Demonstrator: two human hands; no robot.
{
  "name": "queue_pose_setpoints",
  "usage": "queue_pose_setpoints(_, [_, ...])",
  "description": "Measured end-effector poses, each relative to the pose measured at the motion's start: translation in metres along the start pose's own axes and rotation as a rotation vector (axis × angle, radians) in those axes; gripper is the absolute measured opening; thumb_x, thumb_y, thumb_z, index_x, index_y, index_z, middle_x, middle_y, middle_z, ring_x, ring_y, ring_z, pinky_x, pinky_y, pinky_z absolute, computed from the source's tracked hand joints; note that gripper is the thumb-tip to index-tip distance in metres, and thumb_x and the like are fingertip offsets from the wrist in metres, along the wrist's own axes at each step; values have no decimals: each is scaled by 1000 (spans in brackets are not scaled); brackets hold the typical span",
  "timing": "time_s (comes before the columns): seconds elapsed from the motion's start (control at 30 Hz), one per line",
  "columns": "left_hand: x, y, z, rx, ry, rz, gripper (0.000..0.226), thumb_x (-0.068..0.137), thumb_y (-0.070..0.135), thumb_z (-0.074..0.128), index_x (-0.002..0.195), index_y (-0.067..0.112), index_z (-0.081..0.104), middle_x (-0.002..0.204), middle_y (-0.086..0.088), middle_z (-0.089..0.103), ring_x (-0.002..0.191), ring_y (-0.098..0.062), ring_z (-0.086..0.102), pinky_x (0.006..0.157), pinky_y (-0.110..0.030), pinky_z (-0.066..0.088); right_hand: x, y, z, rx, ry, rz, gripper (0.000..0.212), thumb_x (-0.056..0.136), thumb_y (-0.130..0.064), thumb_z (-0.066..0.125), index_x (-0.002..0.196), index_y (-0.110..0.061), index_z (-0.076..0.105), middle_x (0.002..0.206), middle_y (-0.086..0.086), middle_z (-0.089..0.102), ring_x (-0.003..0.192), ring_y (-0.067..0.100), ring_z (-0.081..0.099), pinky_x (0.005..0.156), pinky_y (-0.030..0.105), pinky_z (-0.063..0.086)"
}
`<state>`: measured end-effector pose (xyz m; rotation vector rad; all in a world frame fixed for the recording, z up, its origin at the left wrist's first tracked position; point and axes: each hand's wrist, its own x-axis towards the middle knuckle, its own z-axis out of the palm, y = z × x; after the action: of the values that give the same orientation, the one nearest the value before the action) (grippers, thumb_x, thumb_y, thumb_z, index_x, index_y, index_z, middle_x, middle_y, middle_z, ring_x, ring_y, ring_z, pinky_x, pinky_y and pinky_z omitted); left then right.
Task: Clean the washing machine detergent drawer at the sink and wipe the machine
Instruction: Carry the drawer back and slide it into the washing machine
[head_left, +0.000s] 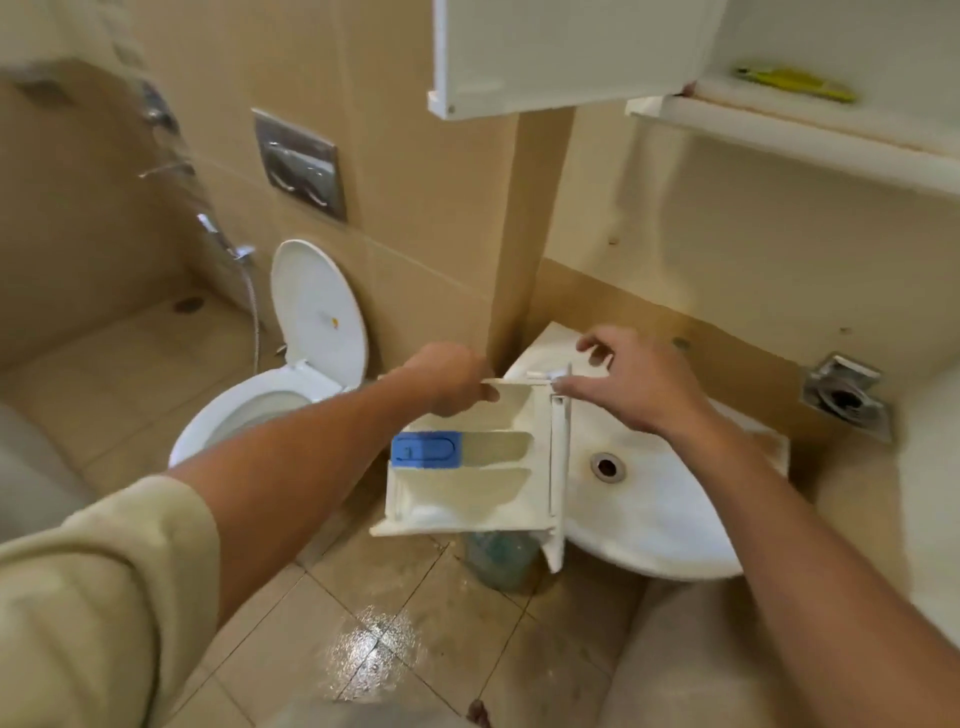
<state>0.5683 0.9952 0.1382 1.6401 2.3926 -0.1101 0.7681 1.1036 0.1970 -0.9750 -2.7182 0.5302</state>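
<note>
drawer (483, 483): half over the left edge of the sink (665, 519), half over wet floor (363, 623) | your left grip (452, 379) pinches its far corner | right grip (634, 384) spread, just touching | risk: it tips, slips, drops

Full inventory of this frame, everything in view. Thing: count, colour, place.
detergent drawer: 1, off-white, held over sink's left edge
insert: 1, blue, in drawer's middle compartment
sink: 1, white, right of centre
toilet: 1, white, lid up, left
flush plate: 1, chrome, wall above toilet
spray hose: 1, chrome, left of toilet
cabinet door: 1, white, open, top
yellow item: 1, on cabinet shelf, too blurred to identify
bottle: 1, greenish, floor under drawer
left hand: grips drawer's far edge
right hand: at drawer's far right corner, grip unclear
</note>
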Motion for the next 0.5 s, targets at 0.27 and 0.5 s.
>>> queue_pose_setpoints(0.27, [-86,-69,-26,215,-67,62,37,98,47,57,124,23,68,108,-5,72,95,-28,63,73,-33,44,30,-113,77,-17,-684,-187,22,85,-37,72,73,-20,66,67,-3,59,65,15,54,59,28,38])
queue_pose_setpoints(0.5, [-177,-163,22,232,-68,-31,42,90,54,63,118,24,68,110,-2,71,107,-27,64,96,-38,45,-9,-218,168,-34,-663,-208,35,96,-30,60,66,-13,62,59,-3,55,56,15,48,51,28,36])
